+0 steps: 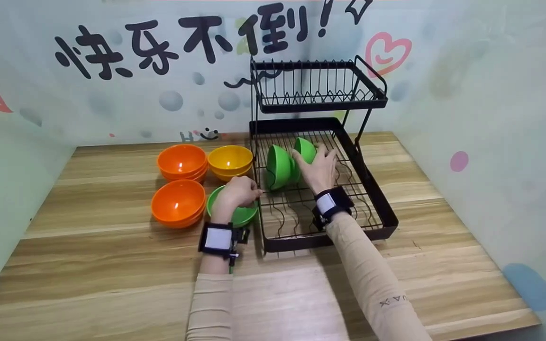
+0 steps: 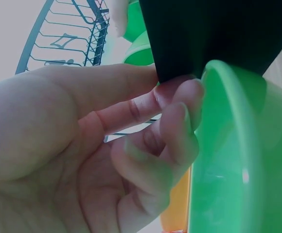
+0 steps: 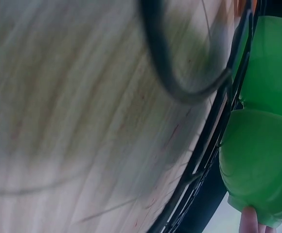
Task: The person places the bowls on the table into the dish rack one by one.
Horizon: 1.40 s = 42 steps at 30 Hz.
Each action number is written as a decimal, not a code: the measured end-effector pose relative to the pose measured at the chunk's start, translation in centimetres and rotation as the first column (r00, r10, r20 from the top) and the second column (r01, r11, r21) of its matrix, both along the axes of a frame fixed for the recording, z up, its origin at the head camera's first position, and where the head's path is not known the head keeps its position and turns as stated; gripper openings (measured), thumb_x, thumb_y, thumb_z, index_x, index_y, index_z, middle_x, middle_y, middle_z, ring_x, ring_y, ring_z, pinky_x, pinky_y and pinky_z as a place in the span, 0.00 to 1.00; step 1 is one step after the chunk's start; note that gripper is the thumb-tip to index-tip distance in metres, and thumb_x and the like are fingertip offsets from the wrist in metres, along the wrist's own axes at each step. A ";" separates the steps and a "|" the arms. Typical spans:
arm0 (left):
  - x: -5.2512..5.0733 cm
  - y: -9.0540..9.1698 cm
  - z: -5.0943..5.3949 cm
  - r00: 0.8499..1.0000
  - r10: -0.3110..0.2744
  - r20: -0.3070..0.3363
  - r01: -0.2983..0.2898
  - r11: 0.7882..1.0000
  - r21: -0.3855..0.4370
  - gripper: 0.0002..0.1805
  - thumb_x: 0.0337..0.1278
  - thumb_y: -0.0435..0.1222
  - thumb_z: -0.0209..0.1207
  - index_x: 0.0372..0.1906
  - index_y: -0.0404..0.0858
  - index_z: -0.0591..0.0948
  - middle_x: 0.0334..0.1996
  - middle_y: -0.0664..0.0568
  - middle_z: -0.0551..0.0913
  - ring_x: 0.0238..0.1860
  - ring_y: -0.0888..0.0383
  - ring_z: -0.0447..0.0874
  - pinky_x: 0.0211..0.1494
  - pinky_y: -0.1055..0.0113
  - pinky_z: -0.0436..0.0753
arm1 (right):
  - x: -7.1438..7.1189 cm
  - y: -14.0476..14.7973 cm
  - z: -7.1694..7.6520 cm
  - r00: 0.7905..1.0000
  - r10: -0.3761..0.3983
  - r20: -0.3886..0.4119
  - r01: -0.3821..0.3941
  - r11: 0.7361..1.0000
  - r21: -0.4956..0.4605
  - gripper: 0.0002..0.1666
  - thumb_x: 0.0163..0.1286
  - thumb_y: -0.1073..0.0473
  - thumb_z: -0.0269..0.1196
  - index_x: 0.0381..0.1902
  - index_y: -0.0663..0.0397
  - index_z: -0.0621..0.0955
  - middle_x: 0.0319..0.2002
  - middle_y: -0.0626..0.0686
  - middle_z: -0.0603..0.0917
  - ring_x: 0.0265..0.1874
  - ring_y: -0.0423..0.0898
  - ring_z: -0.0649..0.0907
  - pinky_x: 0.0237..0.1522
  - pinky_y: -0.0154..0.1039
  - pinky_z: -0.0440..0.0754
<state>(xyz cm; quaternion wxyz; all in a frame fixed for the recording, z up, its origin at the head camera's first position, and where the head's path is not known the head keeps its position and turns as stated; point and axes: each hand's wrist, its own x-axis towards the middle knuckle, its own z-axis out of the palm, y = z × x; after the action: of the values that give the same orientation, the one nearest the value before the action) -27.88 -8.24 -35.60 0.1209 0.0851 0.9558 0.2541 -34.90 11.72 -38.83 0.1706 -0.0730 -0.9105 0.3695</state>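
Note:
A black two-tier dish rack (image 1: 330, 244) stands on the table, a green bowl (image 1: 278, 168) on its side in the lower tier. My right hand (image 1: 320, 168) grips a second green bowl (image 1: 305, 149), which is tilted on its side just right of the first. In the right wrist view, fingertips (image 3: 248, 222) touch that bowl's base. My left hand (image 1: 237, 192) pinches the rack's black left rim (image 2: 199, 39) between thumb and fingers. Below this hand sits another green bowl (image 1: 244, 217), partly hidden; the left wrist view shows its wall (image 2: 228, 145) close beside the fingers.
Stacked orange bowls (image 1: 181, 161) and a yellow stack (image 1: 230, 158) stand left of the rack. Nearer the front is another orange stack (image 1: 178, 203). The rack's upper tier (image 1: 320, 106) overhangs the back. Walls enclose the wooden table (image 1: 112, 284) behind and at both sides.

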 end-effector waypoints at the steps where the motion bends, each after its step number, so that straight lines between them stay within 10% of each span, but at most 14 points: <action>1: 0.0 0.0 0.0 1.000 0.003 0.003 -0.003 1.000 0.000 0.17 0.67 0.43 0.52 0.22 0.40 0.76 0.16 0.58 0.73 0.24 0.61 0.74 0.28 0.74 0.68 | 0.0 0.0 0.0 1.000 0.003 -0.002 -0.003 1.000 0.004 0.49 0.55 0.26 0.58 0.65 0.50 0.66 0.62 0.65 0.65 0.60 0.59 0.70 0.56 0.55 0.72; 42: -0.2 -0.1 0.1 1.000 -0.009 0.021 0.010 1.000 -0.007 0.16 0.67 0.43 0.51 0.27 0.38 0.79 0.18 0.57 0.74 0.24 0.61 0.73 0.29 0.73 0.68 | 0.1 -0.2 -0.4 0.971 0.199 0.134 -0.203 0.979 0.015 0.50 0.63 0.29 0.53 0.70 0.57 0.58 0.68 0.71 0.57 0.66 0.64 0.65 0.66 0.55 0.67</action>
<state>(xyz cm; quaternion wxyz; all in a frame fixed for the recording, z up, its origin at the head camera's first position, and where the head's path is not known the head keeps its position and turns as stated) -28.09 -8.33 -35.47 0.1323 0.0866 0.9550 0.2511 -34.77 11.49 -39.22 0.0730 -0.0023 -0.9276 0.3664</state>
